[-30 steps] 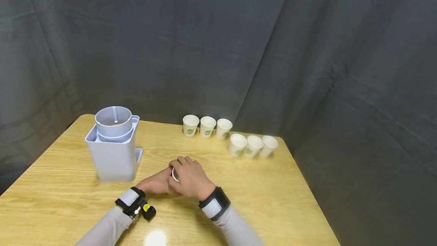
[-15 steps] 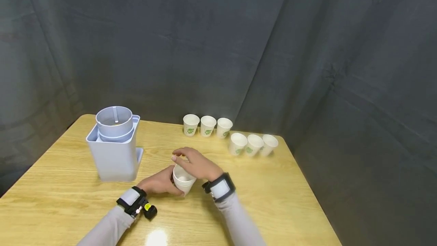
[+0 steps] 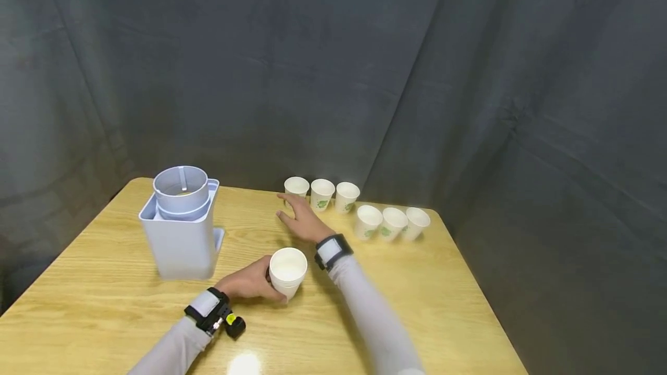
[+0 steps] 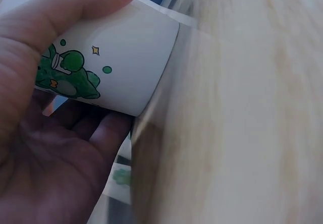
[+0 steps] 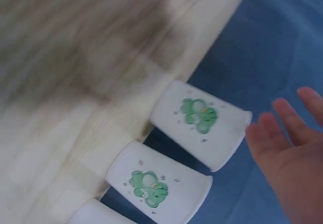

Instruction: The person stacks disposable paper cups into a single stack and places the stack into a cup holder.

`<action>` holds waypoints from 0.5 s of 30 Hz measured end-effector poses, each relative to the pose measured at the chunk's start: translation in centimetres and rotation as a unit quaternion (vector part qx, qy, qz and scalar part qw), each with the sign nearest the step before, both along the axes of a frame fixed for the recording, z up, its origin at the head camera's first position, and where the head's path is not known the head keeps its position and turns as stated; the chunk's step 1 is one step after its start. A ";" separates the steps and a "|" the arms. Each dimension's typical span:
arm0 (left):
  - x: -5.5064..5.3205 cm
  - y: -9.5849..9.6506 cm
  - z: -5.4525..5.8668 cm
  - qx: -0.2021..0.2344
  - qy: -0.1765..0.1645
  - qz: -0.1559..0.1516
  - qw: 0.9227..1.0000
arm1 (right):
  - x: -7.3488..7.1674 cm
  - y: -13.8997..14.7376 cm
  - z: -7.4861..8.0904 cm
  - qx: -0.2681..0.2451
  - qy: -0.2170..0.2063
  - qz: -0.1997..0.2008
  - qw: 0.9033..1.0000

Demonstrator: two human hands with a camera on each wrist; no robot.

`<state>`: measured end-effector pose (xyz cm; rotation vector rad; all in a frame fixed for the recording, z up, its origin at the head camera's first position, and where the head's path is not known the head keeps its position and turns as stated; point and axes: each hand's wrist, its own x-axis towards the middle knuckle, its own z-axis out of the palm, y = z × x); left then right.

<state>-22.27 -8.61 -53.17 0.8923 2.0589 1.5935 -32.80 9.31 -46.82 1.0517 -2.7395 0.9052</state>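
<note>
Left hand curled round a tapered paper stack of cups, upright on the grained wooden table, right hand with fingers spread apart near the leftmost round-rimmed cup, boxy bin at left, creased cloth behind

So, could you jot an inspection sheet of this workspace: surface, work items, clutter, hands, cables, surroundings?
Surface: wooden table, with a glare spot nearest the person.
Work items: held cup stack; three far-row cups; three more cups to their right, all standing.
Clutter: pale box holding a round tub, at left.
Hands: left hand grips the cup stack; right hand, fingers outstretched, is close to the far row's leftmost cup, contact unclear.
Cables: nothing seen.
Surroundings: dark drapes behind and on both sides.
</note>
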 end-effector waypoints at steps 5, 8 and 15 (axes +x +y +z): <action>-0.1 0.2 -0.1 -0.003 0.004 0.004 1.000 | -2.4 -0.3 0.0 0.028 0.030 -0.030 0.999; -0.1 0.1 -0.1 -0.004 0.004 0.007 1.000 | -3.6 -0.7 0.2 0.055 0.053 -0.043 0.996; 0.2 0.2 -0.3 -0.006 0.000 0.011 1.000 | -5.2 -1.0 0.0 0.093 0.023 -0.074 0.993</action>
